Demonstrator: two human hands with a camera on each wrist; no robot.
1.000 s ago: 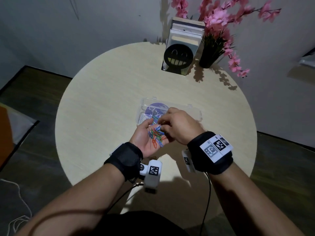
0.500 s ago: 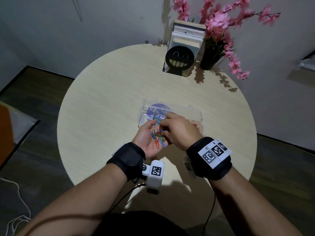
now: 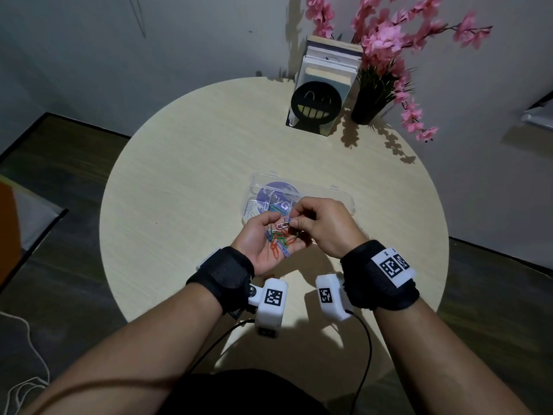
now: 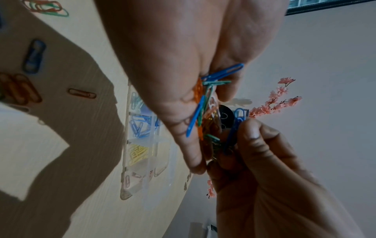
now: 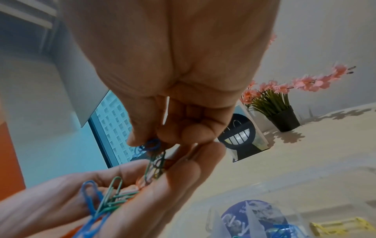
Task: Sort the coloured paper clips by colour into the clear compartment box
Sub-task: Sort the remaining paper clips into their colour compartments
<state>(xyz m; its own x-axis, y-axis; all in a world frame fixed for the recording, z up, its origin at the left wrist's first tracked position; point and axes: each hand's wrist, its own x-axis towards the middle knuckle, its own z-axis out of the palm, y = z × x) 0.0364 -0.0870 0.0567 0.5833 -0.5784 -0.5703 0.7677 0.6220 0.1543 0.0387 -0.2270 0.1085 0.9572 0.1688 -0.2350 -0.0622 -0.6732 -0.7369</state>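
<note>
Pinched between my right hand's (image 3: pixel 326 226) thumb and fingertips is one dark blue clip (image 5: pixel 150 145), lifted off the mixed pile of paper clips (image 3: pixel 279 239), too tangled to count, that my cupped left hand (image 3: pixel 263 244) holds. A second ago both hands sat lower, fingers buried in the pile. One clear compartment box (image 3: pixel 344 199) lies just beyond, partly hidden by my hands; bookend (image 3: pixel 315 107) and flowerpot (image 3: pixel 366 110) stand far back.
</note>
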